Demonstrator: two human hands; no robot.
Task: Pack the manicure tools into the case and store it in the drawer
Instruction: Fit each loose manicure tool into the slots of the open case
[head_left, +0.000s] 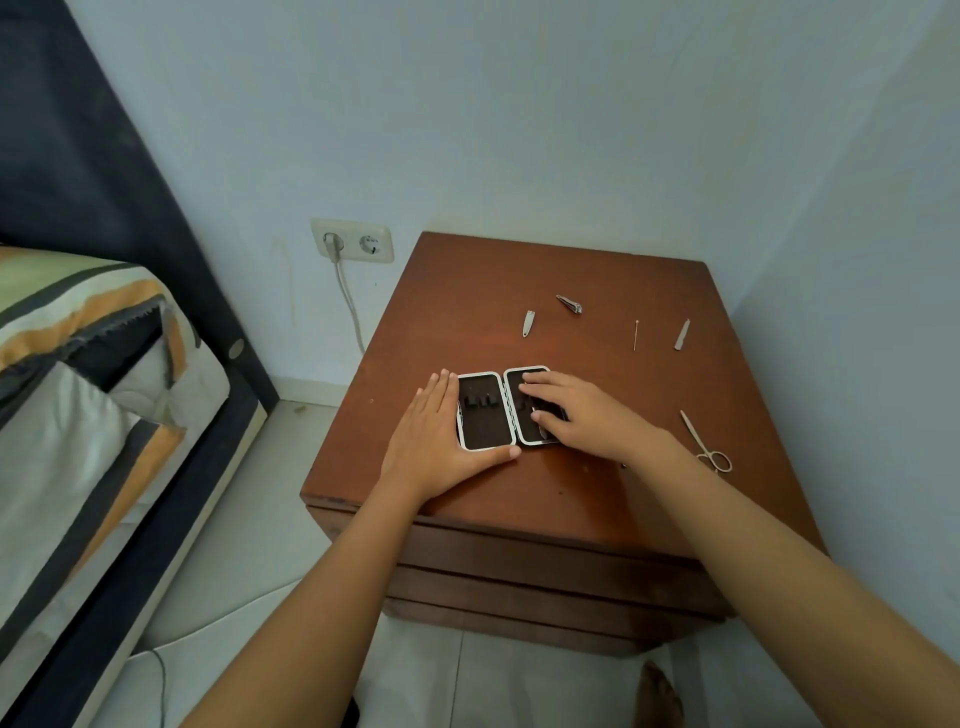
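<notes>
Both forearms reach up from the bottom of my view toward the case, which lies opened flat on the wooden nightstand, its two dark-lined halves side by side and joined by a hinge down the middle. My left hand lies flat and spread against the case's left edge, fingers straight and together, the thumb stretched along the near edge under the left half; it grips nothing. My right hand rests palm down over the right half, fingers loosely extended and slightly curled onto the lining; a thin metal tool shows under the fingers, but I cannot tell whether the hand is pinching it or only pressing on it. Beyond the case, toward the wall, a small flat metal tool lies just behind the left half, and nail clippers sit a little further back. Behind and to the right of the case I see a thin pin-like pick and beside it another flat metal tool. To the right of the case, past my right wrist, small scissors lie with their loops toward me. Below the case, drawer fronts run across the face of the nightstand, all shut. Left of the case, on the wall, a double socket has a plug and cord in it, and a bed with striped bedding lies further left.
</notes>
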